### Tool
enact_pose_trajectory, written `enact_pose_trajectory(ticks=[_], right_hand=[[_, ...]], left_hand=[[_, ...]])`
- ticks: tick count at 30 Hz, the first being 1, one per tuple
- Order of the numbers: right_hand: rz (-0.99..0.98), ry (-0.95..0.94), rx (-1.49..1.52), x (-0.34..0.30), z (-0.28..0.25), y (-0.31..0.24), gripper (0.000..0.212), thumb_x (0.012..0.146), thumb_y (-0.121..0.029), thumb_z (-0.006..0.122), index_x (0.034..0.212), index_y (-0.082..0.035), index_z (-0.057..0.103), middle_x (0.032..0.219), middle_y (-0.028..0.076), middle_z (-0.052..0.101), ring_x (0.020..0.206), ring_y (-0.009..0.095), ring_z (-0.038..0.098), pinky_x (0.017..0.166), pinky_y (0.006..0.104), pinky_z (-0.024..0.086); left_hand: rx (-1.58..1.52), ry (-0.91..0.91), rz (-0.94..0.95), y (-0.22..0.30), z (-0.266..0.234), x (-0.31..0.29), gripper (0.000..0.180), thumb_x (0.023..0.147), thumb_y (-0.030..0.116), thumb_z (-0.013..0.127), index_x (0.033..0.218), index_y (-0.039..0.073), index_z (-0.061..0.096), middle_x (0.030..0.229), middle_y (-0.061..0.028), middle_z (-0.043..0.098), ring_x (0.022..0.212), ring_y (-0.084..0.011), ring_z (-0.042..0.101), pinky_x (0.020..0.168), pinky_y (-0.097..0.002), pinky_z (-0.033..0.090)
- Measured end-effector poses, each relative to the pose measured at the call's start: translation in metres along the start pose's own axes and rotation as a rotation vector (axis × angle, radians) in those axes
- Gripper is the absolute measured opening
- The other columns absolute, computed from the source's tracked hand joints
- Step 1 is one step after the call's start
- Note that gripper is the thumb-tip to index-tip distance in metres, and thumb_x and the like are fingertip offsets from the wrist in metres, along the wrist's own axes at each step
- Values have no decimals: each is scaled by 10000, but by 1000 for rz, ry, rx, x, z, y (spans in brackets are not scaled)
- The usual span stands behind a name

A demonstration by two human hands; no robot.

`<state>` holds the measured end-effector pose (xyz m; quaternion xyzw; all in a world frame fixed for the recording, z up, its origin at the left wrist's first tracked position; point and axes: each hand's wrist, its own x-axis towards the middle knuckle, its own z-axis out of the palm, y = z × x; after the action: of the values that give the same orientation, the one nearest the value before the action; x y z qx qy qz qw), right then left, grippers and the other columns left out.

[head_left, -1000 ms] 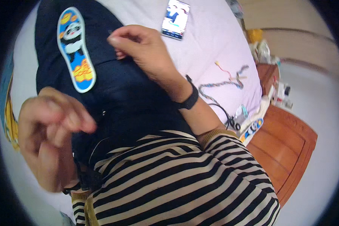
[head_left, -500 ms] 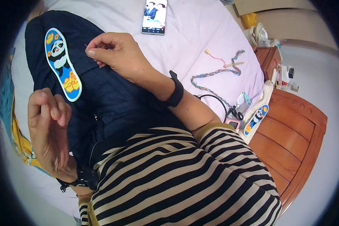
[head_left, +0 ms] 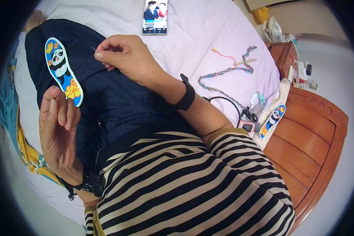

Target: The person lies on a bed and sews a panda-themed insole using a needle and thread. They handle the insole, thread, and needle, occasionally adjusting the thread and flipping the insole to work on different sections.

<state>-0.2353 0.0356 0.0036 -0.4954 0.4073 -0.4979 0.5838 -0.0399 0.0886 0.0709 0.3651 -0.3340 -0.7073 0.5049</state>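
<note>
A shoe insole with a cross-stitched panda on blue and yellow lies on the dark trousers over my lap. Just right of it, my right hand pinches a thin needle between thumb and forefinger, point outward. Its other fingers are curled in, partly hidden. My left hand is raised at the lower end of the insole, overlapping part of it in view. Its fingers are bent and drawn together; whether a thread or anything else is between them cannot be made out.
A lit phone lies on the pale bedspread ahead. To the right are a braided multicoloured cord, black-handled scissors, a small pink device and a second panda insole. A wooden headboard stands beyond.
My left hand has risen and shifted right, now overlapping the insole's lower end. My right hand keeps its pinch on the needle, hardly moved. The whole view has shifted slightly.
</note>
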Motion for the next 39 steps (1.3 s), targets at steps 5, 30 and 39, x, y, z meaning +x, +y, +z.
enact_pose_trajectory(ticks=[5, 30, 39], right_hand=[[-20, -8, -113, -7, -9, -6, 178, 841, -161, 630, 903, 6, 645, 719, 31, 607, 621, 68, 545, 580, 189, 449], [322, 202, -942, -207, -191, 42, 129, 694, -88, 651, 658, 10, 576, 593, 111, 534, 532, 190, 511, 508, 309, 406], [332, 100, -849, -208, -183, 50, 115, 763, -46, 625, 732, 6, 526, 656, 36, 536, 570, 99, 475, 531, 229, 388]], left_hand=[[-7, -30, -40, -1, -1, 3, 235, 927, 180, 514, 1075, -3, 527, 647, 1, 409, 543, -53, 387, 525, -184, 319], [333, -356, -684, -133, 54, 75, 229, 875, 219, 579, 935, 0, 606, 806, -84, 635, 661, -165, 630, 615, -253, 542], [178, -322, -767, -159, 67, 70, 237, 802, 119, 573, 851, -112, 566, 787, -165, 611, 630, -210, 639, 554, -266, 559]])
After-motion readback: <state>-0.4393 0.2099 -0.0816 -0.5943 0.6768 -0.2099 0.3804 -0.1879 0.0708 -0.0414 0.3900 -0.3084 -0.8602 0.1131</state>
